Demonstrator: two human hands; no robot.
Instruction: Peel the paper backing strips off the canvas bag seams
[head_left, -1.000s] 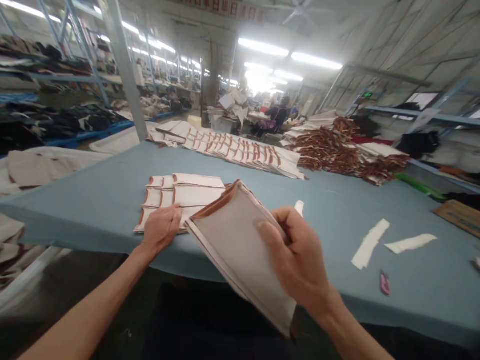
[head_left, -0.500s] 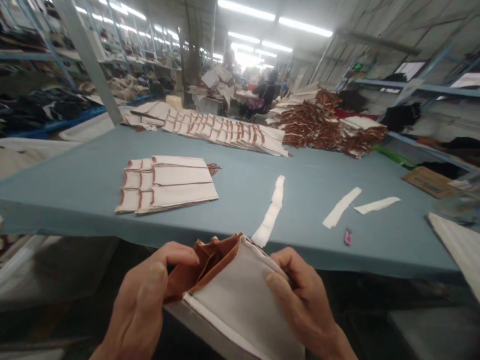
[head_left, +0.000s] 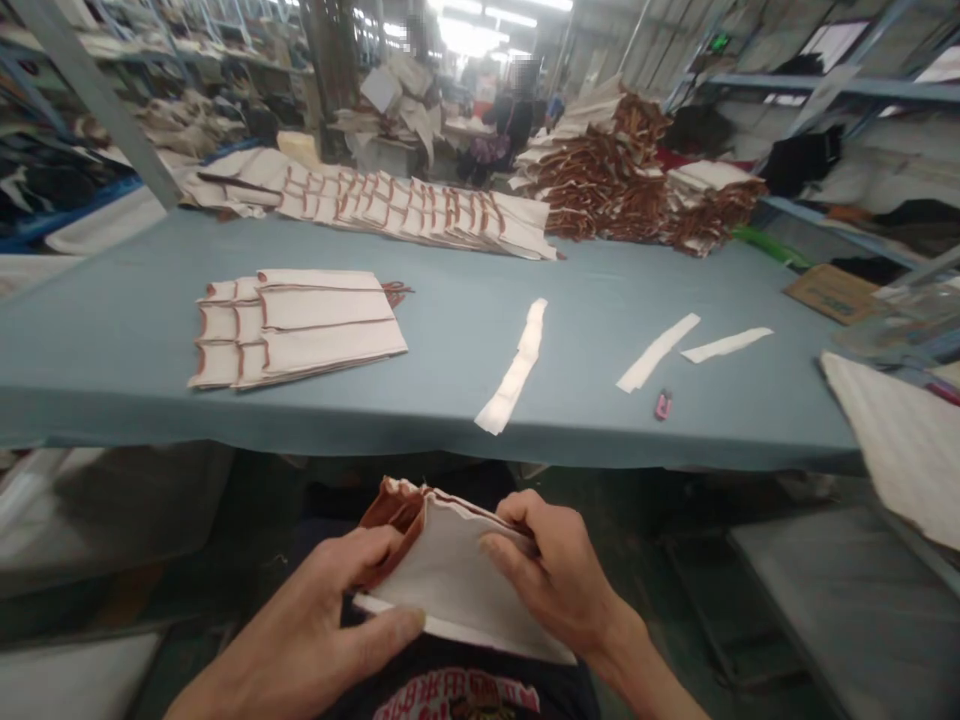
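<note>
Between my hands, in front of the table edge, is a cream fabric pouch (head_left: 457, 570) with a brown lining and folded brown inner layers at its left end. My left hand (head_left: 337, 600) grips that open end, its thumb on the lower cream edge and its fingers at the brown lining. On the upper right edge, my right hand (head_left: 555, 570) pinches the fabric between thumb and fingers. Stacked pouches of the same cream cloth with brown edging (head_left: 322, 325) lie on the table beyond my left hand.
The blue-covered table (head_left: 450, 400) carries paper strips (head_left: 514, 370), a small pink thread snipper (head_left: 663, 405), a long row of cream pieces (head_left: 420, 215) and a tall brown-and-cream pile (head_left: 600, 180). A cardboard piece (head_left: 832, 292) lies at the right. A person (head_left: 517, 115) is far back.
The pouch has come lower and tilted flatter. My left hand has moved from beside the opening onto its edge, thumb now on the cream side. The view has tipped downward.
</note>
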